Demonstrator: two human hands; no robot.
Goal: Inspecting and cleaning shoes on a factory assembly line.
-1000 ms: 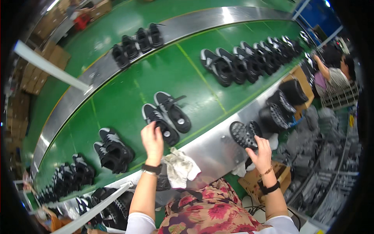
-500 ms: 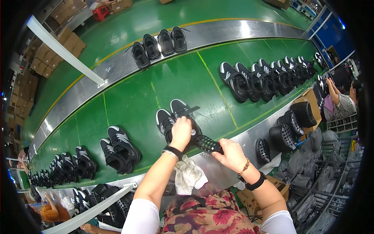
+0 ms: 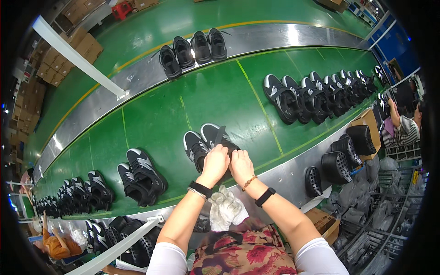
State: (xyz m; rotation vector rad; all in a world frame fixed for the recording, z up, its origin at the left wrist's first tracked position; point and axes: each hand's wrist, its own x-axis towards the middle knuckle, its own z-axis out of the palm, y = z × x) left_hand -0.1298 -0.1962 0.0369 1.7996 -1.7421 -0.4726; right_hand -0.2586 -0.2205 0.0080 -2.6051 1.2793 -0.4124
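Note:
A pair of black sneakers with grey toes rests on the green conveyor belt in front of me. My left hand (image 3: 215,164) and my right hand (image 3: 241,168) meet over the opening of the right-hand sneaker (image 3: 211,134), fingers bent and closed at its collar. A black strap stands up from that shoe's tongue. Beside it is the left-hand sneaker (image 3: 194,143), partly behind my left hand. The inside of the shoe under my hands is hidden, and no perforated insole shows there. White work gloves (image 3: 226,210) lie below my hands on the metal edge.
More sneakers line the belt at left (image 3: 141,176) and right (image 3: 293,98); several stand on the far metal ledge (image 3: 192,51). Stacks of black perforated insoles (image 3: 336,167) stand at right near a carton (image 3: 365,120). A white post (image 3: 78,55) rises at left. Other people sit farther along.
My right hand has moved left and up from beside the shoe to its opening. The black perforated insole it held is now out of sight. My left hand stays at the shoe.

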